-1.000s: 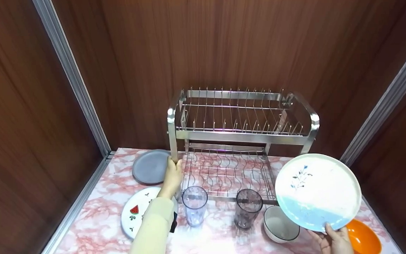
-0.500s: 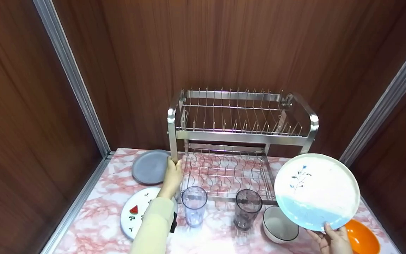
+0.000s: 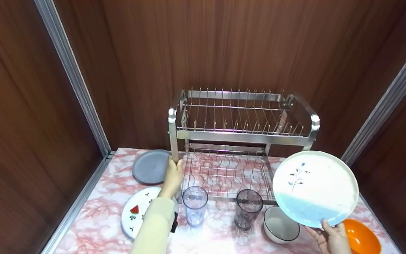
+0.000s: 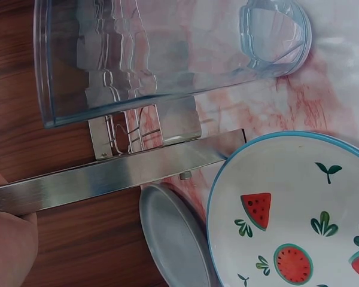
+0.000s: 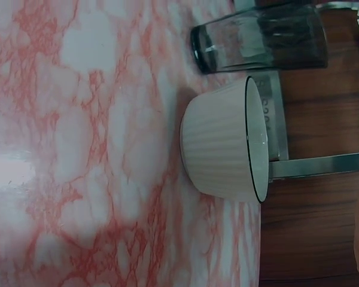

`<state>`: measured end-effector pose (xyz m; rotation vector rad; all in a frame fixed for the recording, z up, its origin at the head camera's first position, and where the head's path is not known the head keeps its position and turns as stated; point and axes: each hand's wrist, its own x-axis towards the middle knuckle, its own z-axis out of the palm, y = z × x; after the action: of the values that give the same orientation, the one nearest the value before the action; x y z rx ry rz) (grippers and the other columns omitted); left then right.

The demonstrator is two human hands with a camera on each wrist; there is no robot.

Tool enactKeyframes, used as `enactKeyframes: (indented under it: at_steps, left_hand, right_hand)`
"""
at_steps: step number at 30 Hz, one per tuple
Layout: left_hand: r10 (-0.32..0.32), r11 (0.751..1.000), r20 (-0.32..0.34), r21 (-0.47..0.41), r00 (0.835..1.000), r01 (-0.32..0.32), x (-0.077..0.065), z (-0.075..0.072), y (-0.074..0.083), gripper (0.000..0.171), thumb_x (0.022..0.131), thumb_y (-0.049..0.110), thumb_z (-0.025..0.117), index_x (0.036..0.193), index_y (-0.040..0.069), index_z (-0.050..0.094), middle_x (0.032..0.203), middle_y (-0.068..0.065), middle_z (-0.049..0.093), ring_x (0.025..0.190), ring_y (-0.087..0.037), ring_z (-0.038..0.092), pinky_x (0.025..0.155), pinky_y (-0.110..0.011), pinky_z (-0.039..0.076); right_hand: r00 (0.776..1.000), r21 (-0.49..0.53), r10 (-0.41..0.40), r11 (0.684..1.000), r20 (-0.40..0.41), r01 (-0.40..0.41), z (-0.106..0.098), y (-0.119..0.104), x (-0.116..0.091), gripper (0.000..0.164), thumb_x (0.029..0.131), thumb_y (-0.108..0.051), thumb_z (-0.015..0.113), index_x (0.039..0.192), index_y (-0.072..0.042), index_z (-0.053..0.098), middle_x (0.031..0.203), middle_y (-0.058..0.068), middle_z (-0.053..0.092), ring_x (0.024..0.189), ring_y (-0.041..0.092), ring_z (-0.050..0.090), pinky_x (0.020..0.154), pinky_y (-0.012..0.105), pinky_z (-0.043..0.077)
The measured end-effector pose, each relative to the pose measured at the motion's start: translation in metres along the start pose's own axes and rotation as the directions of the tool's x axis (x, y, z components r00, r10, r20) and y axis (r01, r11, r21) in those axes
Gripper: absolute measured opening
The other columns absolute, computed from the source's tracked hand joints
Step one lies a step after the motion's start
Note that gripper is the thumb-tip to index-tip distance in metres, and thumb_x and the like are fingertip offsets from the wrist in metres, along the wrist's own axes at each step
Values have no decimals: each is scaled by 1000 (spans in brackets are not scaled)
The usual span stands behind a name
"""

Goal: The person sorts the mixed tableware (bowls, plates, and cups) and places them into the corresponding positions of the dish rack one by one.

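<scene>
A two-tier metal dish rack (image 3: 241, 137) stands at the back of the table. My left hand (image 3: 173, 174) grips its front left post, and the left wrist view shows the fingers wrapped round the flat metal bar (image 4: 107, 179). At the right, my right hand (image 3: 330, 238) pinches a white and pale-blue plate (image 3: 315, 188) by its lower edge, thumb on the face. The plate is raised and tilted toward me, with a blue sprig painted on it. It overlaps the rack's front right post and part of an orange bowl (image 3: 363, 236) in the head view.
A clear glass (image 3: 195, 208) and a dark glass (image 3: 248, 210) stand before the rack. Beside them sits a white ribbed bowl (image 5: 224, 140) with a black rim. At the left lie a grey plate (image 3: 150, 167) and a watermelon-patterned plate (image 3: 132, 218). Wood-grain walls (image 3: 224, 42) enclose the table.
The plate in my right hand has moved slightly up and left over the last half second. My left hand stays on the rack's post.
</scene>
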<state>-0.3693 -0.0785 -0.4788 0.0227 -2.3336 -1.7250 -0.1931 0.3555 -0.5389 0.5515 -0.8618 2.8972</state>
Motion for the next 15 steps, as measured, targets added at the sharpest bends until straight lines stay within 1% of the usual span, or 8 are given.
enactKeyframes:
  at_steps: [4,9,12,15]
  left_hand:
    - [-3,1000,6,11,1000,3,0,0,0,34,93,22,36,123,6,30,118,-22,47,119,-34,41,104,-45,28]
    - [-29,1000,20,11,999,28,0,-1,0,41,94,25,35,129,7,24,126,-22,43,123,-34,37,106,-45,25]
    - [-23,1000,19,6,1000,23,1,-1,-1,39,94,25,36,127,6,26,122,-22,45,121,-34,39,105,-46,27]
    - [-12,1000,10,-2,1000,12,1,0,-1,35,93,24,36,123,6,29,116,-21,48,118,-34,42,103,-46,29]
  right_hand:
    - [1000,-5,2,1000,-20,-2,3,0,2,28,94,-3,22,114,-12,39,108,16,58,95,34,59,81,44,48]
    - [999,-32,-4,999,-36,3,6,0,6,28,94,-3,24,115,-14,39,107,14,58,96,31,60,81,42,49]
    - [999,-54,-4,999,-43,2,9,0,7,27,94,-3,24,116,-13,37,107,14,57,95,31,60,81,42,49]
    - [998,-87,-3,996,-69,-3,15,-1,9,26,94,-3,25,116,-12,35,106,13,57,95,30,60,81,42,49]
